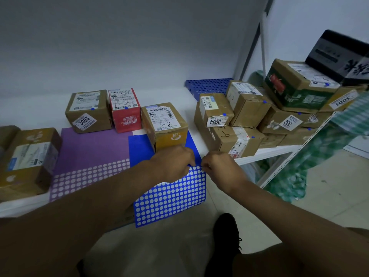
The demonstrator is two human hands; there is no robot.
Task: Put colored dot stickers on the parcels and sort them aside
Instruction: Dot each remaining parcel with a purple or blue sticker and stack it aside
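Your left hand (175, 163) and your right hand (218, 168) are meeting at the top edge of the blue sticker sheet (169, 198). Your fingers on both hands are curling in tight and pinching at that edge, but the fingertips are hiding, so you cannot tell if a dot is coming off. The sheet is thin, shiny and flat, with rows of small round white spots, and its near end is hanging over the edge of the white table (24, 206).

Beside it, a purple sticker sheet (89, 156) is lying flat on the table, with the same round spots on its near part.

Just behind your hands a brown cardboard box marked "3-2" (164, 126) is standing on the blue sheet. Behind it a red box (124, 110) and a brown box marked "3003" (88, 111) are sitting side by side, each showing a tiny blue dot. A bigger cardboard box (28, 160) is sitting at the left, blurry and partly cut off.

On the right a pile of taped cardboard parcels (259, 116) is resting on the table, many with blue dots. A black box (339, 56) on top is running out of the picture.
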